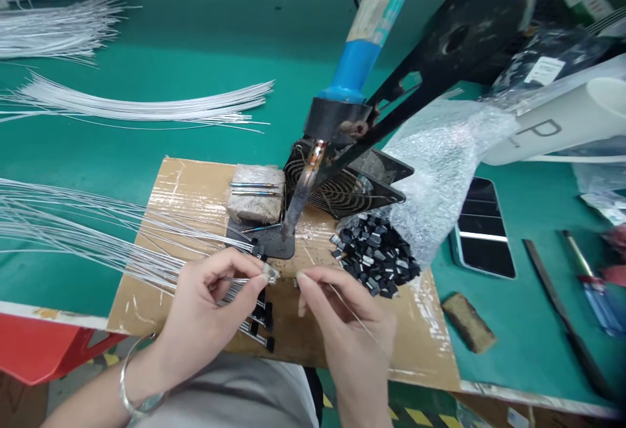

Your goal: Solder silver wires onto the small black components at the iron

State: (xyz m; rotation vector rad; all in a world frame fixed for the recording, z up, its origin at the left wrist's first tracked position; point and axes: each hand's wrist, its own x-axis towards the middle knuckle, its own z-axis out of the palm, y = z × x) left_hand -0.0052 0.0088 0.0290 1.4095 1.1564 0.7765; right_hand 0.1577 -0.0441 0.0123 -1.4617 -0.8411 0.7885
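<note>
My left hand point(210, 310) pinches a small pale piece point(270, 274) between thumb and fingertips, over the cardboard point(415, 343). To its right my right hand point(347, 323) is closed, with a thin wire point(349, 307) running between its fingers and across the palm. The two hands are a short gap apart. Beneath and beside my left hand lie white wires point(147, 265) whose ends carry black connectors point(264, 316). Above the hands, a soldering iron point(306, 186) points down at a dark base plate. Small black parts point(376, 255) form a pile right of it.
A worn block point(255, 209) with metal tips and a black fan point(342, 186) stand behind the hands. Bubble wrap point(435, 160), a phone point(482, 229), a brown block point(468, 322) and a long tool point(562, 317) are at the right. Wire bundles point(147, 105) lie at the left.
</note>
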